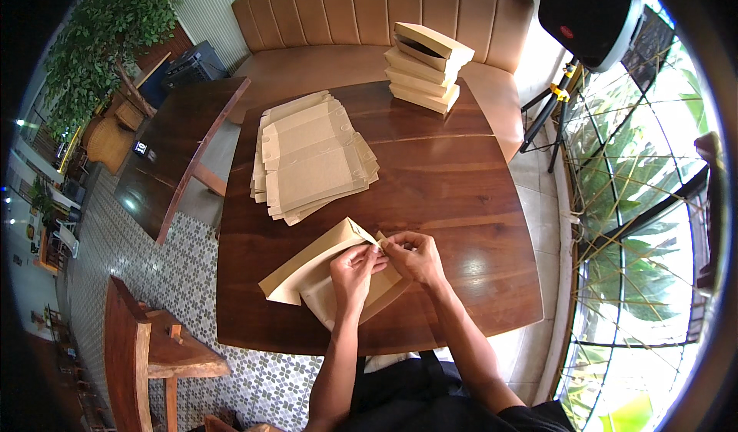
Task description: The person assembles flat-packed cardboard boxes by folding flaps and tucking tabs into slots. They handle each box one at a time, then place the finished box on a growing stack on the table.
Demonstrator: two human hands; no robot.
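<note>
A partly folded brown cardboard box (315, 259) lies near the front of the dark wooden table, its long far wall raised. My left hand (354, 272) is closed on the box's right end, thumb and fingers pinching a flap. Close against it, my right hand (415, 258) pinches the corner flap at the same end. The fingertips of both hands nearly meet there. Past the box lies a stack of flat cardboard box blanks (311, 155), with cut edges and tabs. Several folded boxes (427, 67) stand piled at the table's far right, the top one slightly gaping.
The wooden table (453, 201) has a curved front edge close to my body. A brown padded bench (346, 17) runs behind it. A second table (177, 140) and a wooden chair (131, 355) stand left. A black speaker (588, 13) on a tripod stands right, by a gridded window.
</note>
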